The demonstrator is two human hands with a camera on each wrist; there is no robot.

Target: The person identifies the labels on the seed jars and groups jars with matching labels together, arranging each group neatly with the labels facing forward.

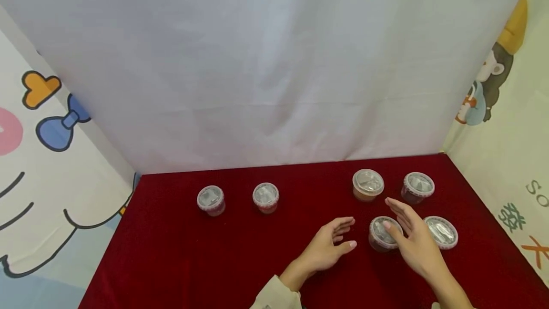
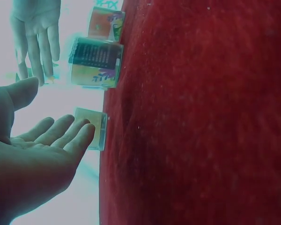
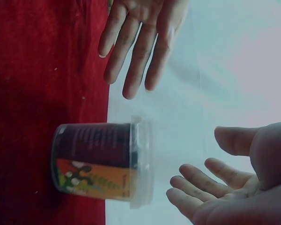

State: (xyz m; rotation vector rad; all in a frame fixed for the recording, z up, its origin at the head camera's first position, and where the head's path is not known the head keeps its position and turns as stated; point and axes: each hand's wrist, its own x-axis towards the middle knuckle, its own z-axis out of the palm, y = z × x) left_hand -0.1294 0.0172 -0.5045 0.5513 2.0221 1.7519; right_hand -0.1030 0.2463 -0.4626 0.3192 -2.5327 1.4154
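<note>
Between my two hands a small round tub with a clear lid [image 1: 383, 231] stands upright on the red cloth. The right wrist view shows this tub [image 3: 94, 161] with a dark and orange printed label. My right hand [image 1: 417, 247] hovers at its right, fingers extended, its thumb overlapping the lid in the head view; the right wrist view shows a gap between them. To the tub's left is my left hand [image 1: 324, 248], fingers loosely bent, palm facing it and holding nothing. Another lidded tub [image 1: 442, 232] sits just right of my right hand, partly hidden by it.
Two similar tubs stand behind my hands, one yellowish [image 1: 367, 186] and one darker [image 1: 418, 188]. Farther left are two more, a left one [image 1: 211, 200] and a right one [image 1: 266, 198]. A white curtain [image 1: 266, 70] borders the red cloth [image 1: 223, 261] at the back; printed panels flank it.
</note>
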